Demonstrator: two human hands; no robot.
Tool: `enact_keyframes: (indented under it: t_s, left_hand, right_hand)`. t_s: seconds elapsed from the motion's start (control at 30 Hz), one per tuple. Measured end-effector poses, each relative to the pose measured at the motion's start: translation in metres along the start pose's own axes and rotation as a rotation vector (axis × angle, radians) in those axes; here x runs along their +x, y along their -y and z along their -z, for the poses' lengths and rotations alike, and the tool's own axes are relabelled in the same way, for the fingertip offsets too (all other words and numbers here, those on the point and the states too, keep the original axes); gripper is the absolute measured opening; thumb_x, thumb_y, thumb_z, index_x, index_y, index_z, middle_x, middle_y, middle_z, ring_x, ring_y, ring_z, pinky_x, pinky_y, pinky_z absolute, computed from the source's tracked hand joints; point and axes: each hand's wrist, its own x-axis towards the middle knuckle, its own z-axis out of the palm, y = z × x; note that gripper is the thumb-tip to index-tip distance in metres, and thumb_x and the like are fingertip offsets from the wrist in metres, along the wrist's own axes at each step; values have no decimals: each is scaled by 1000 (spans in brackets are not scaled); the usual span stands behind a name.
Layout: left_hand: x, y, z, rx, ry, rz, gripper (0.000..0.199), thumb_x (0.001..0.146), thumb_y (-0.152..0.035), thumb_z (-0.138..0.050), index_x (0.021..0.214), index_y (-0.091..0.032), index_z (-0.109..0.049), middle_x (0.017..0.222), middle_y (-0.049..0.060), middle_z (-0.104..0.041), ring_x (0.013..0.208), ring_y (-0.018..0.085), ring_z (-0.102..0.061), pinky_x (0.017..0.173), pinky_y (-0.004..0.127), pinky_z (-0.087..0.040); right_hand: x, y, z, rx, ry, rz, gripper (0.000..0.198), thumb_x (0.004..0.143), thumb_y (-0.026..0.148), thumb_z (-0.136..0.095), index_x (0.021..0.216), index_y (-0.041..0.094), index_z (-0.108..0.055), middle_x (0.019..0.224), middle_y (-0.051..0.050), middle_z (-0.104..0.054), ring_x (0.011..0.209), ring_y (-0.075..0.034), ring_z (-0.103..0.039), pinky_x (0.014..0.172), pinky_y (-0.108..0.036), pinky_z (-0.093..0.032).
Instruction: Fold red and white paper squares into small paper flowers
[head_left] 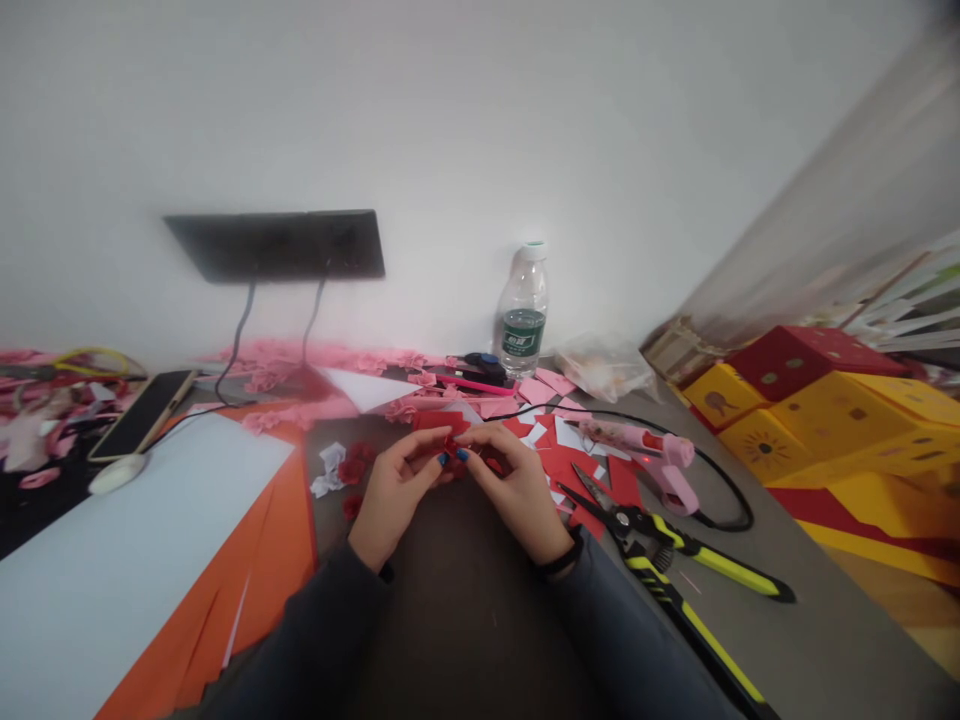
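Note:
Both hands meet over the middle of the table, thumbs and fingertips pinched on a small piece of red paper point(451, 447). My left hand point(396, 487) grips its left side and my right hand point(516, 485) its right side. The fingers hide most of the paper, so its full shape does not show. Just left of my left hand lie red paper flowers point(356, 465) and a crumpled white paper point(328, 472). Red paper scraps point(555, 460) spread out beyond my right hand.
Yellow-handled cutters point(660, 540) lie open on the right, near a pink glue gun point(660, 460) with its black cord. A water bottle point(523, 315) stands by the wall. White sheets point(150, 530) and orange paper point(247, 560) cover the left. Yellow boxes point(847, 420) stand far right.

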Motion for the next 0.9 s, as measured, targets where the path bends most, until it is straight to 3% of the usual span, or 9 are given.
enact_keyframes:
  t_s: [0.2, 0.4, 0.6, 0.9]
  left_hand:
    - [-1, 0, -3, 176, 16, -134, 26, 80, -18, -67, 106, -17, -71, 105, 7, -74, 94, 19, -70, 79, 29, -59]
    - [-2, 0, 1, 409, 28, -300, 30, 86, -16, -60, 114, -20, -72, 107, 8, -69, 100, 18, -66, 82, 27, -57]
    - [-3, 0, 2, 468, 50, -341, 31, 88, -16, -58, 115, -22, -72, 106, 7, -68, 99, 18, -65, 82, 26, -54]
    - [-2, -1, 3, 572, 74, -337, 35, 91, -17, -52, 121, -20, -70, 97, 7, -67, 87, 17, -64, 71, 24, -51]
  right_hand:
    - [-1, -5, -1, 60, -18, -118, 7, 83, 25, -65, 85, 19, -63, 83, -4, -63, 71, -17, -59, 65, -30, -49]
    - [0, -4, -1, -23, -29, -32, 4, 82, 20, -62, 79, 19, -63, 88, -5, -64, 80, -18, -60, 68, -30, -47]
    - [1, -3, -1, 1, -17, -38, 4, 82, 20, -61, 78, 20, -62, 89, -5, -64, 80, -18, -61, 66, -30, -47]
    - [1, 7, -1, -123, -37, 62, 10, 78, 13, -61, 72, 21, -60, 88, -5, -64, 86, -19, -61, 77, -32, -50]
